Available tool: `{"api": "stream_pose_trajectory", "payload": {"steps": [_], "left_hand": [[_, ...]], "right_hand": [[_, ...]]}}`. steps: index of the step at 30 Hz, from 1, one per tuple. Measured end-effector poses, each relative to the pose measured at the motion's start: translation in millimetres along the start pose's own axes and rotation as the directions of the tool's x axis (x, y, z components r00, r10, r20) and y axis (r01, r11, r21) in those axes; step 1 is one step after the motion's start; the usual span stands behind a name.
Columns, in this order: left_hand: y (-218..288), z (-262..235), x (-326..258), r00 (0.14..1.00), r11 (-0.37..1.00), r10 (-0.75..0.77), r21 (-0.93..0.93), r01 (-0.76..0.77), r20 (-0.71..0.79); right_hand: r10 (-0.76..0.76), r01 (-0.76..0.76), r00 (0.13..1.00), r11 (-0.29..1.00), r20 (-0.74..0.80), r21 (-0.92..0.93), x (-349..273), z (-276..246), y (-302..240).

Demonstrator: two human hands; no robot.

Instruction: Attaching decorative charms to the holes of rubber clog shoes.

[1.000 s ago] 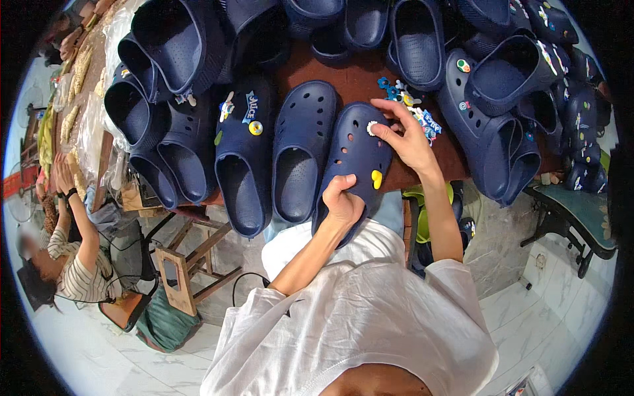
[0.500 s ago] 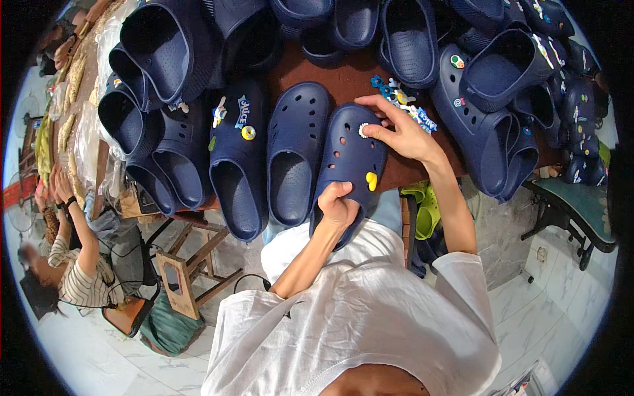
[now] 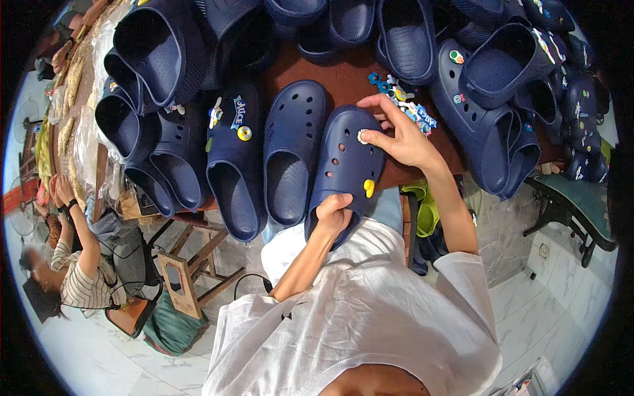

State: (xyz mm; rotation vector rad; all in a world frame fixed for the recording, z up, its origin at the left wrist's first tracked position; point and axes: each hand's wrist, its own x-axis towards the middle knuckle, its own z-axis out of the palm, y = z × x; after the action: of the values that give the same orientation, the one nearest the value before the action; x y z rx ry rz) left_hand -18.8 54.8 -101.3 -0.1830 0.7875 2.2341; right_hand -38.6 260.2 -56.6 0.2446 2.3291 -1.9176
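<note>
Navy-blue foam clog [image 3: 347, 165] lies just right of the frame's centre, toe toward the top, on a brown table [image 3: 343, 76]. Its heel end is gripped by the left hand [image 3: 333, 212], fingers curled around the rim. On its upper a yellow charm [image 3: 369, 188] sits near the lower right. The right hand [image 3: 399, 135] rests on the toe area, thumb and forefinger pinching a small white charm [image 3: 362, 136] against one of the holes. Just above that hand lies a heap of loose coloured charms [image 3: 406, 105]. Left of the held shoe stands a plain blue clog [image 3: 292, 152], then a decorated clog [image 3: 234, 158] with several charms. More blue clogs are piled at upper left and right. At far left another person [image 3: 66, 264] sits on the floor.
</note>
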Motion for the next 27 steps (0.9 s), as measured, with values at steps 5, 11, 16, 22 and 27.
{"api": "stream_pose_trajectory", "payload": {"steps": [5,11,16,22,27], "left_hand": [[5,0,-1,0.998,0.992,-0.051,-0.117,0.053,0.024],[14,17,-9,0.992,0.977,-0.109,-0.191,0.095,-0.066],[20,30,-13,0.97,0.984,-0.102,-0.166,0.066,-0.219],[26,35,-16,0.95,0.967,-0.151,-0.238,0.085,-0.275],[25,32,-17,0.944,0.964,-0.151,-0.256,0.075,-0.294]], "right_hand": [[-0.026,0.038,0.99,0.995,-0.137,0.087,-10,14,11],[-0.123,0.108,0.939,0.992,-0.321,-0.065,-20,42,33],[-0.04,0.063,0.899,0.997,-0.437,0.04,-33,40,38],[-0.258,-0.041,0.664,0.924,-0.702,-0.379,-58,1,42],[-0.324,-0.179,0.71,0.775,-0.625,-0.605,-67,-8,57]]}}
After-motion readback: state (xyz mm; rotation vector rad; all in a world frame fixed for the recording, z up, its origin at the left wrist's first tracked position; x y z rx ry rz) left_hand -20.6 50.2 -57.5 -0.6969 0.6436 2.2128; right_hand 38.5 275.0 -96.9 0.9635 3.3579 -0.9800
